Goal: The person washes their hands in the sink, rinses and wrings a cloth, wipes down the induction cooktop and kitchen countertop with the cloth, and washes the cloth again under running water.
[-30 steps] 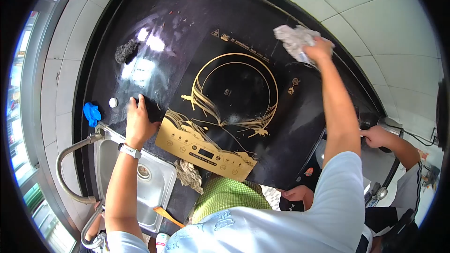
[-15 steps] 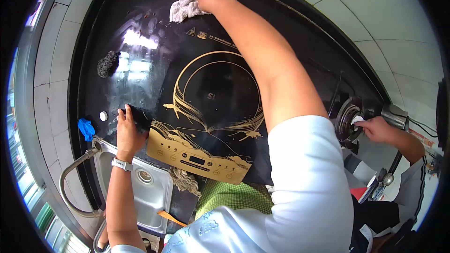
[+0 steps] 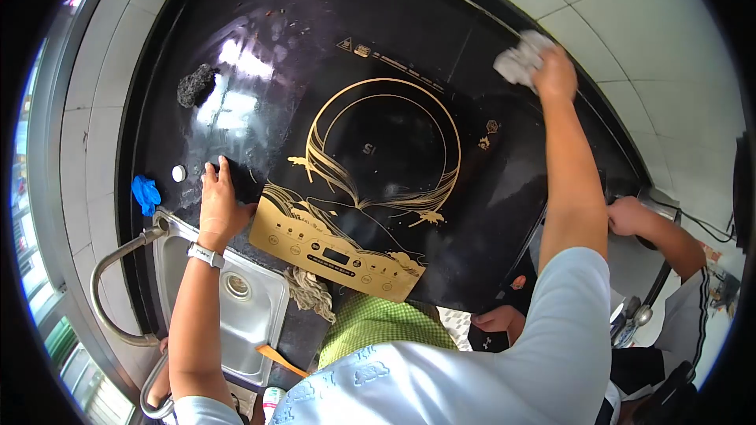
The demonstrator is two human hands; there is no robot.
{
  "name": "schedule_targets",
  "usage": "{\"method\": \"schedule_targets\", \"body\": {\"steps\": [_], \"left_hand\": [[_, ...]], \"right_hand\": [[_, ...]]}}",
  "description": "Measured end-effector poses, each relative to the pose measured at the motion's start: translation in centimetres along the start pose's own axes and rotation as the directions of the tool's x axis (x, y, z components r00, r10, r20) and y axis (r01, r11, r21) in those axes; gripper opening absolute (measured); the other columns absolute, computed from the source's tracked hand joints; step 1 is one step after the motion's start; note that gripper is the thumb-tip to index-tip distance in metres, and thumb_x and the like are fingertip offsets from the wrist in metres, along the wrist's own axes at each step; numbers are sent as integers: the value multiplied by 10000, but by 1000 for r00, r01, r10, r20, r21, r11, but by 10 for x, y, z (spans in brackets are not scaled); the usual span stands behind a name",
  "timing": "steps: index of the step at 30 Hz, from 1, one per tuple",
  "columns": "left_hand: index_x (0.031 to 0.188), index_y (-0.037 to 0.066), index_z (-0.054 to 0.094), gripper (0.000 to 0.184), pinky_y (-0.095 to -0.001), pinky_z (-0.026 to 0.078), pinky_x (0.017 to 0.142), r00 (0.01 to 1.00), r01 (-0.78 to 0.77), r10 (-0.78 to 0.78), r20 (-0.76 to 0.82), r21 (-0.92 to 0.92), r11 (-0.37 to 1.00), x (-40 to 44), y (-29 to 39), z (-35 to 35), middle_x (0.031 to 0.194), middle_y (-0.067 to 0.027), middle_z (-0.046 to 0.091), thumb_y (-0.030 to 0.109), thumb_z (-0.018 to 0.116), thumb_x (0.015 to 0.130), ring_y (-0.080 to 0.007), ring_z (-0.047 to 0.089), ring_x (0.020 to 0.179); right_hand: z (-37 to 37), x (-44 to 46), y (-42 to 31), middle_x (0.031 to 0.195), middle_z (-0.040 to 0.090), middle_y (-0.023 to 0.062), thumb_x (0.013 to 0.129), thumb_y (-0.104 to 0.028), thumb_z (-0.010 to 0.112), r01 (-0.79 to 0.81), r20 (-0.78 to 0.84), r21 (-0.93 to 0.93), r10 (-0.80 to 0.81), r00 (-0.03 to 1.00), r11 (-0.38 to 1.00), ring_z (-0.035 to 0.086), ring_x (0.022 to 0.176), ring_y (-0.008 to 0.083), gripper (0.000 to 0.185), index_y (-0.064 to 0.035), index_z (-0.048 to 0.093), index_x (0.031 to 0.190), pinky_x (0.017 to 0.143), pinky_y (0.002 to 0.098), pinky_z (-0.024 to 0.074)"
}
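Note:
My right hand [image 3: 556, 75] grips a crumpled white cloth [image 3: 518, 61] against the black counter by its back edge, at the upper right. My left hand [image 3: 222, 206] lies on the counter between the sink and the cooktop, fingers apart, holding nothing. Between my arms is a black induction cooktop [image 3: 379, 149] with gold rings and a gold control panel [image 3: 335, 256]. Left of it, the counter looks wet and smeared, with small dark crumbs. A dark wire-like scouring pad [image 3: 196, 86] lies there, and a small round white object [image 3: 179, 174] sits near my left hand.
A steel sink [image 3: 264, 299] with a curved faucet [image 3: 98, 299] stands at lower left, a bunched rag [image 3: 309, 295] beside it. A crumpled blue item [image 3: 146, 194] lies behind the faucet. At right, another person's hand [image 3: 626, 216] is near the counter; tiled walls [image 3: 630, 27] border it.
My right hand has swept the cloth rightward along the counter's back edge. My left hand stays put on the counter. The other person's arm has shifted slightly, and another hand now shows below the counter.

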State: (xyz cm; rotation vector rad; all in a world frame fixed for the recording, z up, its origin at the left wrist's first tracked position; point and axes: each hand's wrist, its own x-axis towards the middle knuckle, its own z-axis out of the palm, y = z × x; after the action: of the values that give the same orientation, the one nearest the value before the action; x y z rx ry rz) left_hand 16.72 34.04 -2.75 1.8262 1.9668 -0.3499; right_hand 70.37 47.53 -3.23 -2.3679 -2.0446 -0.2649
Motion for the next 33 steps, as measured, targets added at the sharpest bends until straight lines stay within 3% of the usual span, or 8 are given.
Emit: {"method": "schedule_targets", "body": {"steps": [4, 10, 19, 21, 22, 26, 32, 33], "left_hand": [[1346, -52, 191, 1026, -402, 292, 1037, 1000, 25, -25, 12, 15, 1000, 1, 5, -3, 1335, -336, 249, 155, 805, 551, -467, 303, 1226], [1342, -55, 194, 1013, -409, 299, 1030, 1000, 3, -3, -3, 11, 1000, -2, 4, -4, 1334, -335, 247, 134, 797, 551, -475, 307, 1219], [1334, -73, 194, 955, -414, 311, 1012, 986, -153, 153, -70, 14, 988, 8, -22, 15, 1295, -346, 291, 133, 755, 589, -469, 315, 1207], [1330, -88, 185, 949, -395, 307, 1017, 996, -90, 91, -18, 46, 995, 6, -8, 5, 1293, -346, 296, 129, 742, 593, -454, 306, 1218], [1330, -88, 185, 949, -395, 307, 1017, 995, -97, 97, -9, 56, 994, 7, -8, 7, 1293, -346, 296, 129, 742, 593, -454, 306, 1218], [1333, -85, 183, 932, -398, 315, 1011, 985, -170, 173, -19, 98, 981, 9, -18, 9, 1296, -337, 306, 147, 728, 613, -449, 291, 1233], [1342, -66, 182, 947, -389, 321, 1006, 990, -136, 137, -23, 43, 990, 8, -17, 9, 1305, -336, 297, 135, 739, 604, -435, 293, 1240], [1340, -66, 189, 960, -382, 320, 1009, 985, -162, 164, -52, 38, 986, 10, -27, 16, 1299, -337, 305, 119, 748, 583, -431, 297, 1240]], "right_hand": [[-2, -28, 60, 1068, 572, 153, 687, -60, 616, -476, 67, 87, 471, 880, 875, 566, 970, 334, 307, -100, 647, 991, 832, 381, 458], [30, 10, -6, 897, 619, 190, 644, -56, 569, -176, -212, 212, 221, 952, 961, 586, 872, 366, 300, -96, 669, 924, 785, 422, 468], [8, 67, -112, 961, 614, 145, 682, -124, 605, 239, -165, 242, -203, 965, 940, 589, 905, 329, 346, -133, 622, 1028, 775, 417, 470], [-29, 66, -137, 896, 640, 137, 713, -124, 593, 129, -39, 524, -127, 991, 842, 618, 862, 308, 168, -51, 643, 856, 750, 392, 498], [-46, 67, -137, 902, 637, 152, 695, -131, 616, 156, 58, 351, -187, 981, 923, 616, 874, 307, 171, -37, 635, 838, 755, 386, 498], [-7, 42, -65, 956, 612, 133, 653, -166, 675, 174, -203, 322, -112, 973, 931, 608, 886, 282, 269, -64, 621, 895, 752, 367, 504], [6, -19, 57, 1001, 620, 149, 640, -220, 618, -216, -149, 213, 250, 957, 953, 585, 936, 334, 436, -104, 592, 1060, 807, 410, 462], [-9, -41, 77, 998, 619, 164, 644, -234, 606, -459, -70, 279, 494, 866, 844, 580, 934, 356, 413, -119, 600, 1040, 807, 417, 463]]}}
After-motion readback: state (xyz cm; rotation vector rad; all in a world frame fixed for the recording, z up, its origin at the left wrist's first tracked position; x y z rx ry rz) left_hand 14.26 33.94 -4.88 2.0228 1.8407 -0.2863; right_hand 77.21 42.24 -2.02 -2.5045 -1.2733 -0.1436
